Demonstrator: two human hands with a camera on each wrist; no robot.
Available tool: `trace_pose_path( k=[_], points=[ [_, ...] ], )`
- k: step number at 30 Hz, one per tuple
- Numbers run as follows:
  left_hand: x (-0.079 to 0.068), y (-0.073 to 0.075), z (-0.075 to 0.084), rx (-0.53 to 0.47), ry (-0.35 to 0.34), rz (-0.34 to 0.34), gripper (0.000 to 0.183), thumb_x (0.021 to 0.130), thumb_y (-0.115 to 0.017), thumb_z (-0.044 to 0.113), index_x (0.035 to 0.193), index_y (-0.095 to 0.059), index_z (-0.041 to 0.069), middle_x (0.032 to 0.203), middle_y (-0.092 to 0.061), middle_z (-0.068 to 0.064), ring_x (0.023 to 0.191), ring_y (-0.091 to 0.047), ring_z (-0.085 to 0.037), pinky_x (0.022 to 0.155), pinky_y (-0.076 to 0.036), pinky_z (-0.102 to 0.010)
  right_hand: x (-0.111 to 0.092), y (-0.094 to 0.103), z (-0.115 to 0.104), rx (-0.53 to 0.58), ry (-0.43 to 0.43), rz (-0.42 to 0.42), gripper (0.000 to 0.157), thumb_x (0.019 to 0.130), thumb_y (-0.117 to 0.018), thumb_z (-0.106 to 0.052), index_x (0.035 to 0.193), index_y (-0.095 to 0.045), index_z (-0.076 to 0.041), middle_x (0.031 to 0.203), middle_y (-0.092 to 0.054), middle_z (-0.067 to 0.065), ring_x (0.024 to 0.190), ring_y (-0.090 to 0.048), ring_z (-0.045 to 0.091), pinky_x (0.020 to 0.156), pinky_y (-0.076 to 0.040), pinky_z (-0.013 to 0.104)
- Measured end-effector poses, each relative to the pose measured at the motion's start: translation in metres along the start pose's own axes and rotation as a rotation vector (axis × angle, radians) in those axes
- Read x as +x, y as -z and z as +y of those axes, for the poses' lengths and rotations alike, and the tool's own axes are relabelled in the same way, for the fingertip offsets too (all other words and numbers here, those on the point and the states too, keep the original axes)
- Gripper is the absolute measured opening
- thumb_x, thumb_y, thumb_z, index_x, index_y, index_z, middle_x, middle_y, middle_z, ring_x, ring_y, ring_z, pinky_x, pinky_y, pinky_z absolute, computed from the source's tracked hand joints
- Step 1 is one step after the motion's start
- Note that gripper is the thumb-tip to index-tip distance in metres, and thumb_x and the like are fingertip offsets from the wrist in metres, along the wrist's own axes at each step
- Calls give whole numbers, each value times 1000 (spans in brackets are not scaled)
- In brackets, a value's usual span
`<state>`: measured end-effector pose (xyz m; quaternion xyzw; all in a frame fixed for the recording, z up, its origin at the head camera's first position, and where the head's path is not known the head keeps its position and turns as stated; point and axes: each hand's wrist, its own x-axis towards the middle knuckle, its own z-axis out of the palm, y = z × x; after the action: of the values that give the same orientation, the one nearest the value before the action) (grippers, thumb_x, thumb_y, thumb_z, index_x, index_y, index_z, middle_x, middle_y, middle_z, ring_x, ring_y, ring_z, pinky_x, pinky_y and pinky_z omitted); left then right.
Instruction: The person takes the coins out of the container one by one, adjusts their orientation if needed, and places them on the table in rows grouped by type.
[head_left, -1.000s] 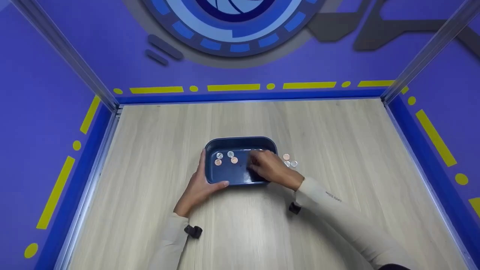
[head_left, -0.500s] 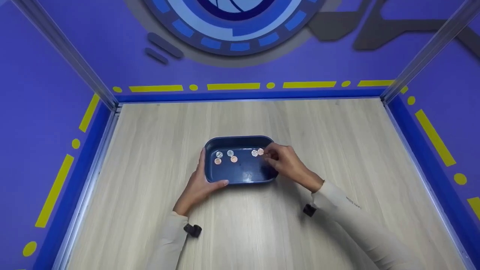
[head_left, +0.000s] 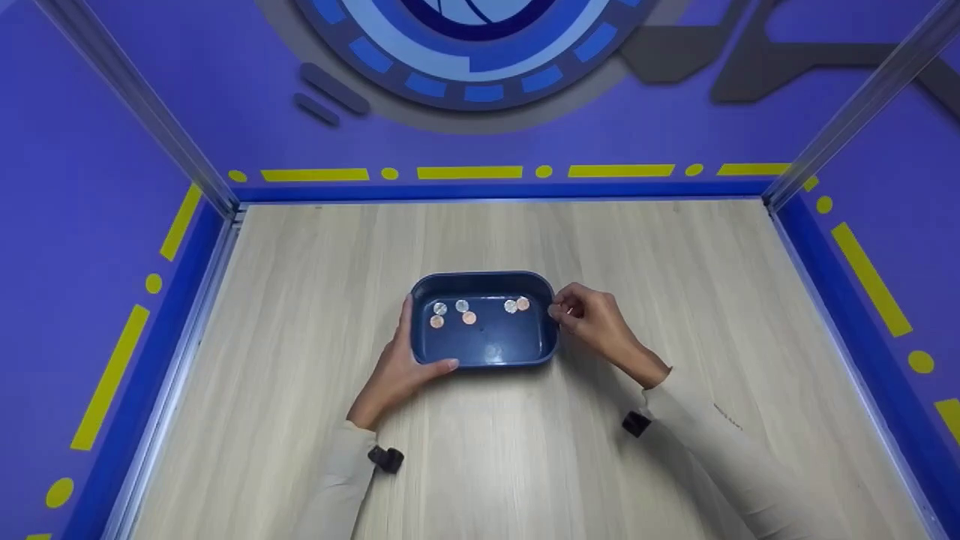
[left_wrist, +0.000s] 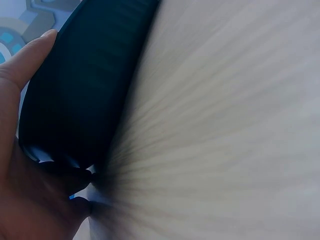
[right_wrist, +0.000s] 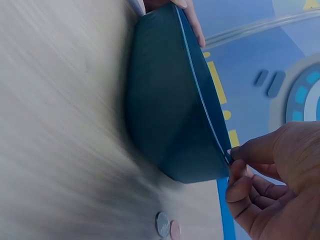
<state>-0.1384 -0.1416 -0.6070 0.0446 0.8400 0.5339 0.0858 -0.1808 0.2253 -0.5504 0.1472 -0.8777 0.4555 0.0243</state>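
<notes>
A dark blue rectangular tray (head_left: 480, 345) with raised walls sits on the table. My left hand (head_left: 394, 375) grips its left end, the thumb on the near rim and the fingers along the left wall. Inside lie several small coins in silver-copper pairs: a silver coin (head_left: 440, 308) above a copper coin (head_left: 436, 322) at left, another pair beside it, and a silver coin (head_left: 511, 307) against a copper coin (head_left: 523, 304) at right. At the right rim, my right hand (head_left: 600, 322) pinches the edge between thumb and fingers, as the right wrist view (right_wrist: 280, 175) shows.
In the right wrist view, a silver coin (right_wrist: 162, 224) and a copper coin (right_wrist: 175, 230) are on the table by the tray's right end; my right hand hides them in the head view. A wooden table (head_left: 480, 465) is bounded by blue panels (head_left: 480, 139).
My right hand has come out of the tray to its right rim, leaving the right silver and copper coins showing inside. The left hand has kept its grip on the tray.
</notes>
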Motion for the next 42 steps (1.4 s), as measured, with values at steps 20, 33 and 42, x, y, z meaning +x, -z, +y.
trace_pose_path(
  k=[20, 33, 42],
  points=[
    [2, 1, 0, 7, -18, 8, 144, 77, -98, 56, 179, -1, 26, 179, -28, -20, 153, -45, -43, 123, -35, -65, 2, 17, 61, 6, -130, 54, 8, 93, -80, 6, 98, -75, 4, 90, -80, 15, 75, -68, 10, 66, -50, 17],
    [1, 0, 0, -8, -17, -4, 144, 79, -97, 55, 179, 2, 26, 180, -25, -18, 156, -41, -41, 125, -33, -63, -6, 16, 78, 11, -181, 30, 7, 98, -76, 4, 104, -73, 5, 86, -77, 15, 70, -70, 20, 59, -51, 21],
    [1, 0, -1, 2, -13, 4, 144, 78, -97, 56, 179, 0, 24, 180, -26, -19, 154, -43, -42, 124, -35, -64, -7, 13, 81, -9, -183, 58, 4, 100, -75, 3, 103, -74, 5, 86, -74, 14, 70, -68, 16, 62, -51, 20]
  ],
)
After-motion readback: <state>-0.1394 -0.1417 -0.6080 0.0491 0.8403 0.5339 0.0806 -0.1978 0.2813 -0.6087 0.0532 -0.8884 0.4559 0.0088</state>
